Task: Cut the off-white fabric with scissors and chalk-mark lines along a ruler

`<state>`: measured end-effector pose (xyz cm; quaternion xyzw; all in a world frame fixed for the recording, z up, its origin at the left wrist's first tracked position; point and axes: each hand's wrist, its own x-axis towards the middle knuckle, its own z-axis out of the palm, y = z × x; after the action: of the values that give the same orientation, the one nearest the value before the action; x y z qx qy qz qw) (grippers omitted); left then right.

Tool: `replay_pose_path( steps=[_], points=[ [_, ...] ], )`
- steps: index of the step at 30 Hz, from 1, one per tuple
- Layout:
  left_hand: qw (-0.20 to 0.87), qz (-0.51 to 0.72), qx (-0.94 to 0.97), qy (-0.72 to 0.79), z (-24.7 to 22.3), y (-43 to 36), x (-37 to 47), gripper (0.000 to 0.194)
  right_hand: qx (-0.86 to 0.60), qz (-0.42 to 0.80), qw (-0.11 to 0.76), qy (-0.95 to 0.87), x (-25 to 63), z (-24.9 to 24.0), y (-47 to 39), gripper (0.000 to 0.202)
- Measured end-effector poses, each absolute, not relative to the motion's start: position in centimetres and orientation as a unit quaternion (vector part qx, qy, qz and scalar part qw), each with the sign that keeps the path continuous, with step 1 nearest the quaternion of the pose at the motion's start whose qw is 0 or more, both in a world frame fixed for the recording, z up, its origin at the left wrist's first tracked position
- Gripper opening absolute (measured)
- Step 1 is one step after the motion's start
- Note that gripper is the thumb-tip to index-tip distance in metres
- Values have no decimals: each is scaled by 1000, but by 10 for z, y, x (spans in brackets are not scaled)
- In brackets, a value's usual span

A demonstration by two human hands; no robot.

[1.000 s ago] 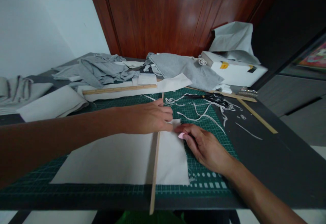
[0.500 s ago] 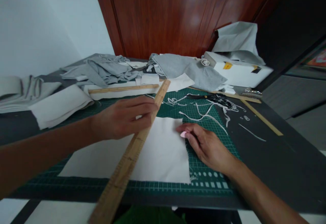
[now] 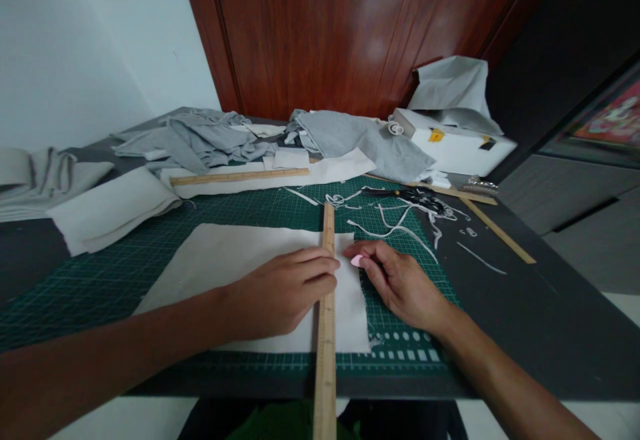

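Observation:
My left hand (image 3: 285, 290) grips a wooden ruler (image 3: 327, 340) near its middle, fingertips along its left edge. The ruler runs almost straight away from me across a white fabric piece (image 3: 230, 247), its near end reaching past the table edge. Beside the fabric's right edge, my right hand (image 3: 403, 283) is closed around a small pink piece of tailor's chalk (image 3: 357, 261) between thumb and fingers. Under the fabric lies a green cutting mat (image 3: 400, 320) with a printed grid. My left hand and forearm hide part of the fabric.
Scissors (image 3: 400, 193) lie among white fabric strips (image 3: 400, 228) at the back right. Another ruler (image 3: 240, 177) rests on white cloth behind. Grey fabric (image 3: 365, 140), a white box (image 3: 455, 147) and folded white cloth (image 3: 115, 210) surround the mat. Wooden strips (image 3: 500, 230) lie right.
My left hand has moved nearer and right, turning the ruler from a slant to nearly straight over the fabric's right part. My right hand has barely moved, still holding the chalk.

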<state>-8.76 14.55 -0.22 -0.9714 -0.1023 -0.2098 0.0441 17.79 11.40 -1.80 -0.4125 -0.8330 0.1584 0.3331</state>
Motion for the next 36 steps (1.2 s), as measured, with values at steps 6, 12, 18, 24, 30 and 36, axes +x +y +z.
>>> replay_pose_path(
  steps=[6, 12, 18, 24, 30, 36],
  points=[
    [-3, -205, -975, -90, -7, 170, -95, 35, -419, 129, 310, -844, 184, -9, 130, 13],
    [-33, -242, -965, -95, -6, 188, -94, 34, -448, 103, 306, -833, 191, -1, 157, 13],
    [-118, -215, -959, -144, 6, 187, -93, 22, -426, 99, 335, -834, 196, -8, 146, 16],
    [-141, -174, -945, -240, 0, 182, -86, 64, -389, 126, 303, -861, 194, -12, 136, 21],
    [-135, -71, -946, -285, 9, 187, -88, 116, -401, 139, 305, -852, 192, -9, 140, 21],
    [-164, -34, -942, -291, 19, 188, -90, 120, -404, 136, 308, -851, 200, -14, 142, 22]
  ],
)
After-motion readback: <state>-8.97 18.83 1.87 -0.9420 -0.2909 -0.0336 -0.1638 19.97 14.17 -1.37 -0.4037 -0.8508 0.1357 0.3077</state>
